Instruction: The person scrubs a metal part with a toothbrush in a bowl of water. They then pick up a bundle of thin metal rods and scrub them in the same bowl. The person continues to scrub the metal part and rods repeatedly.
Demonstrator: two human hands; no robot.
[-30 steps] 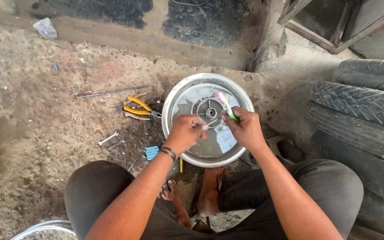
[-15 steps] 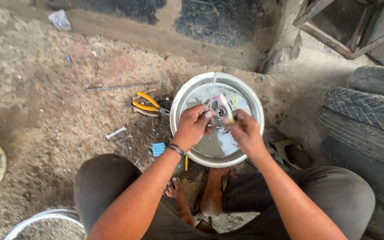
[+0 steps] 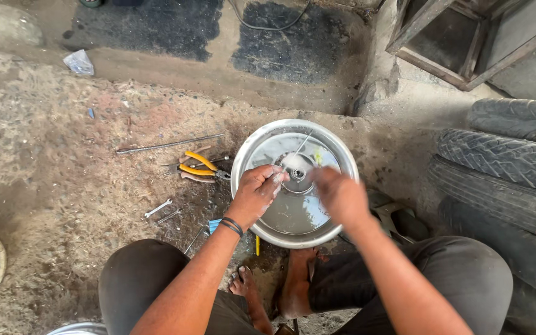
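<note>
1. The left hand (image 3: 257,193) is curling over the middle of a shiny metal wheel rim (image 3: 252,154), fingers pressed together and pinching something small and pale at the hub (image 3: 297,167); what it is, I cannot tell.
2. The right hand (image 3: 340,195) is blurring just beside it, over the rim's right half, and whether it is spread or gripping I cannot tell; a small yellow-green bit (image 3: 318,156) is showing just above it.
3. The rim is lying flat on the dirt floor (image 3: 51,186) right in front of the person's bare feet (image 3: 268,291), and one thin spoke (image 3: 303,143) is poking up from the hub.
4. Just left of the rim, yellow-handled pliers (image 3: 201,167) are lying near a long metal rod (image 3: 169,144), with a small spanner (image 3: 157,208) nearer the knee.
5. Off to the right, worn tyres (image 3: 504,161) are stacking up, well apart from the hands.
6. Risk, as I judge it: the pinched piece is tiny and the floor is loose grit, so a slip could be dropping it where it is hard to find; that standing spoke could also be jabbing a fast-moving hand.
</note>
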